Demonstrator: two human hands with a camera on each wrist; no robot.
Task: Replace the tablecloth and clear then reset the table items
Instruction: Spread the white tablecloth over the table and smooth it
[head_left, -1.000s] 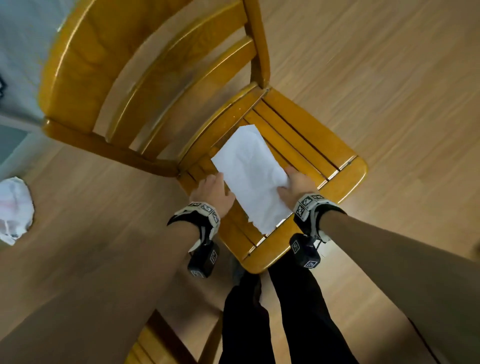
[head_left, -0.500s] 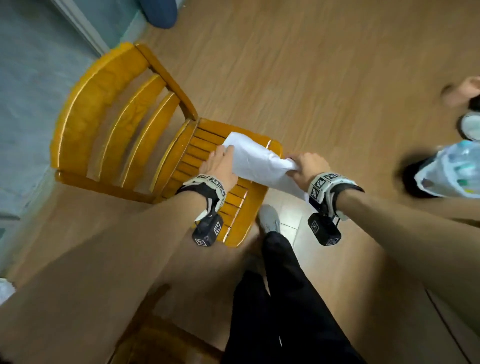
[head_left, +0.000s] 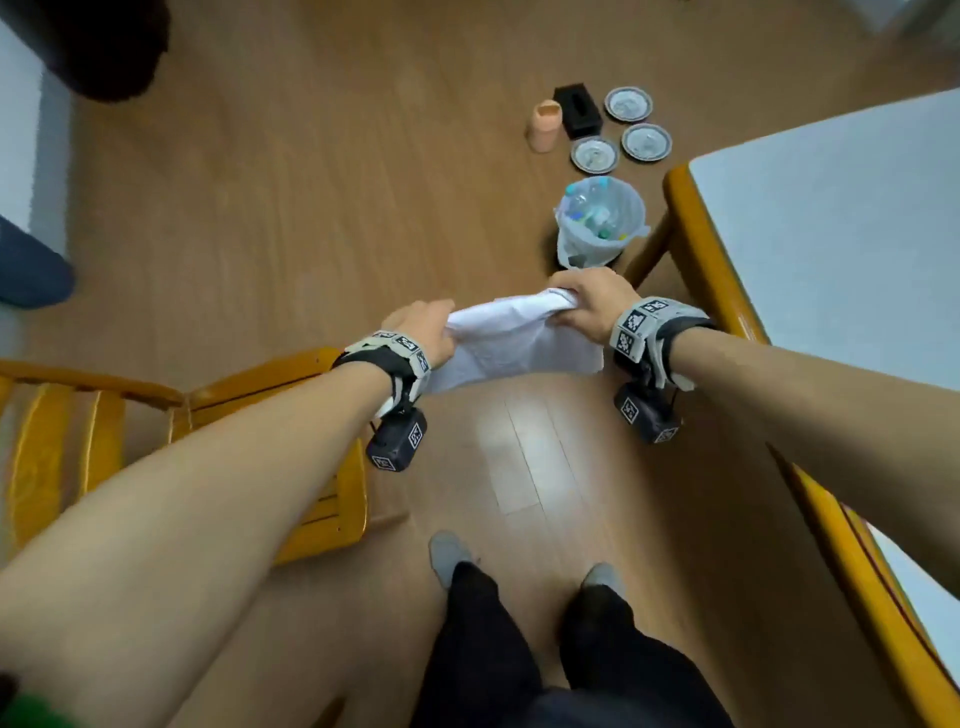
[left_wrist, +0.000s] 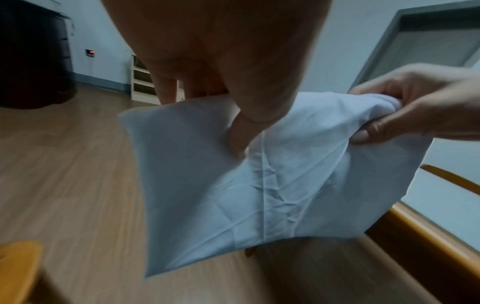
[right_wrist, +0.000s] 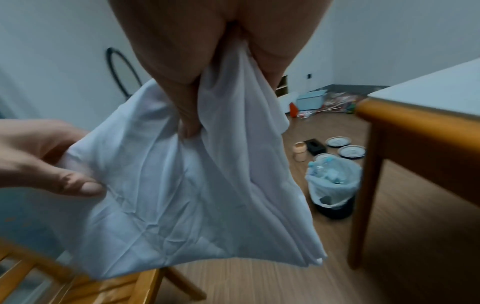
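Both our hands grip the folded white fabric tablecloth: left hand pinching one end, right hand bunching the other, cloth sagging between.

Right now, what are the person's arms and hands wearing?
Both forearms are bare, with no sleeves or gloves. Each wrist carries a grey strap printed with black-and-white square markers over a black band, and a small black camera box with the same markers hangs beneath: left hand, right hand.
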